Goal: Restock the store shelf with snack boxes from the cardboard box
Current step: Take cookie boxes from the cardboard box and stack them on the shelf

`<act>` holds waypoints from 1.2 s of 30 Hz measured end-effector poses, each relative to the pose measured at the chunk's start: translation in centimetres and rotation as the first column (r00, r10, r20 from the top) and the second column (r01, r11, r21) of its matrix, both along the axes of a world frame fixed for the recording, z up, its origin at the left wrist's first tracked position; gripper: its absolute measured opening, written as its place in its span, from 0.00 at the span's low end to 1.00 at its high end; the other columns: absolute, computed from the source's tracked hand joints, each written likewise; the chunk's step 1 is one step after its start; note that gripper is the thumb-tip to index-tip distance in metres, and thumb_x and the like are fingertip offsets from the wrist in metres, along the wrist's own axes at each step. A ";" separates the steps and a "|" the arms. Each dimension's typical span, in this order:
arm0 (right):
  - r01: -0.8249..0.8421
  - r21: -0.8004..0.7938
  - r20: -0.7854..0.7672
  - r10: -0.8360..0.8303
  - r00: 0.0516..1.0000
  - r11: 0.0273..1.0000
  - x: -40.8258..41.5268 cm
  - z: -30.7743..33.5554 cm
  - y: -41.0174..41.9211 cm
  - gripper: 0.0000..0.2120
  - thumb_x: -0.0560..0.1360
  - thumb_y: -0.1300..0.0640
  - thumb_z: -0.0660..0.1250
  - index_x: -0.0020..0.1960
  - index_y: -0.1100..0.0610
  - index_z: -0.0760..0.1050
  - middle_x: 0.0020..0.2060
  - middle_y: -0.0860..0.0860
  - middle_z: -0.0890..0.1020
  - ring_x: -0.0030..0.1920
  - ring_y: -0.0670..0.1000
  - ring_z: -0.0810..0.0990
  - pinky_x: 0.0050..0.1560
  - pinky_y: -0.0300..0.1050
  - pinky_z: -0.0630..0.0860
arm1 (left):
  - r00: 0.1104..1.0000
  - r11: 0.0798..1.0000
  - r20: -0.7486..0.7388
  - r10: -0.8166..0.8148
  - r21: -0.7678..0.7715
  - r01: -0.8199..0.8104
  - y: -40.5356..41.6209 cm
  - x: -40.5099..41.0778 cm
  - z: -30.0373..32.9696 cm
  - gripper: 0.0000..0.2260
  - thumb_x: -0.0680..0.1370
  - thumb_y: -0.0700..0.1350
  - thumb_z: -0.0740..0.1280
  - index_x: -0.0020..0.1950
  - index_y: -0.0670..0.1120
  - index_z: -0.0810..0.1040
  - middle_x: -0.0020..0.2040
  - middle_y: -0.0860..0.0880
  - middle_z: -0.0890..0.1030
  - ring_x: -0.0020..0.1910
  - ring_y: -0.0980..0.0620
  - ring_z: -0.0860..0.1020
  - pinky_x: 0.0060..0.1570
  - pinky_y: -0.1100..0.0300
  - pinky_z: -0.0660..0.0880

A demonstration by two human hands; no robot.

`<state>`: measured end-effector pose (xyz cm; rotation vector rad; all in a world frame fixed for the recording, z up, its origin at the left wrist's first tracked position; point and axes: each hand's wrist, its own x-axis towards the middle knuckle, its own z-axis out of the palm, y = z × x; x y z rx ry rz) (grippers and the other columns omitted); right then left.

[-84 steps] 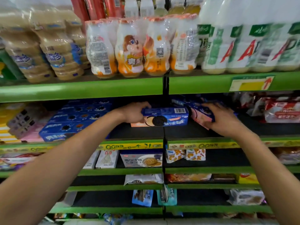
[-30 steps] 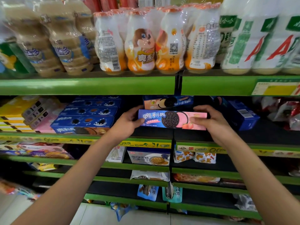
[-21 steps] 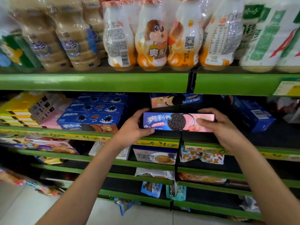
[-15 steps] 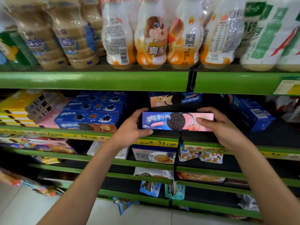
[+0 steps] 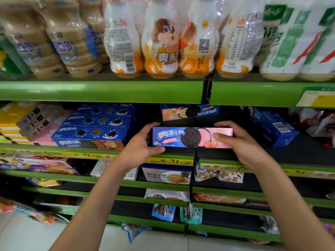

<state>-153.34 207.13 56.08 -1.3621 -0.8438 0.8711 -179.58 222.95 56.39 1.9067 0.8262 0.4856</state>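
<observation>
I hold a long blue and pink cookie box (image 5: 183,137) level in front of the middle green shelf (image 5: 101,91). My left hand (image 5: 140,144) grips its left end and my right hand (image 5: 241,142) grips its right end. Behind it, deeper on the shelf, lies another cookie box (image 5: 188,111) turned upside down. A stack of blue cookie boxes (image 5: 94,127) sits on the shelf to the left. A blue box (image 5: 272,126) lies at an angle on the right. The cardboard box is out of view.
Shrink-wrapped drink bottles (image 5: 163,38) fill the shelf above. Yellow and pink boxes (image 5: 21,122) stand at the far left. Lower shelves hold a biscuit box (image 5: 166,175) and snack bags (image 5: 217,175). Loose packets (image 5: 134,230) lie on the tiled floor.
Since 2.8 s ago an upside-down box was left deep on the shelf and both hands took up the blue and pink box. Over the last second it barely moved.
</observation>
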 end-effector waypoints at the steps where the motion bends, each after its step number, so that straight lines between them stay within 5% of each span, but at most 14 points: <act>1: -0.001 0.001 0.000 0.001 1.000 1.000 0.0 0.0 0.0 0.20 0.64 0.53 0.74 0.55 0.50 0.79 0.44 0.47 0.86 0.45 0.45 0.84 0.43 0.34 0.77 | 1.000 1.000 -0.001 0.003 0.002 -0.003 0.0 0.0 0.0 0.33 0.72 0.40 0.76 0.67 0.64 0.65 0.49 0.67 0.81 0.52 0.64 0.79 0.54 0.59 0.77; 12: -0.008 -0.012 0.004 0.008 1.000 1.000 0.0 0.2 0.0 0.19 0.65 0.54 0.74 0.55 0.50 0.78 0.43 0.46 0.86 0.44 0.45 0.84 0.43 0.34 0.78 | 1.000 1.000 0.000 0.013 0.013 -0.013 0.1 0.0 -0.1 0.33 0.72 0.41 0.77 0.59 0.75 0.66 0.49 0.65 0.82 0.55 0.60 0.79 0.58 0.54 0.77; 24: -0.002 -0.037 0.026 0.003 1.000 0.999 0.1 0.2 -0.1 0.14 0.72 0.62 0.71 0.56 0.51 0.78 0.43 0.46 0.86 0.44 0.45 0.84 0.43 0.35 0.78 | 0.999 1.000 0.024 0.021 -0.014 -0.021 -0.1 0.1 -0.1 0.33 0.71 0.39 0.77 0.66 0.64 0.67 0.49 0.61 0.83 0.53 0.60 0.80 0.54 0.58 0.78; 33: -0.074 -0.063 0.111 0.081 0.991 0.995 0.7 -0.2 -0.4 0.31 0.66 0.72 0.72 0.59 0.43 0.77 0.48 0.45 0.84 0.51 0.45 0.81 0.50 0.37 0.75 | 0.997 0.997 0.060 0.046 -0.068 -0.042 0.3 0.0 0.1 0.32 0.70 0.38 0.77 0.59 0.70 0.70 0.52 0.53 0.83 0.52 0.58 0.81 0.53 0.57 0.79; 36: -0.063 -0.060 0.086 0.069 0.994 0.996 0.6 -0.1 -0.4 0.31 0.62 0.68 0.73 0.59 0.42 0.77 0.54 0.49 0.82 0.52 0.47 0.82 0.52 0.38 0.76 | 0.997 0.997 0.063 0.034 -0.075 -0.029 0.3 0.0 0.1 0.32 0.70 0.39 0.77 0.59 0.71 0.70 0.51 0.56 0.84 0.53 0.58 0.81 0.52 0.59 0.78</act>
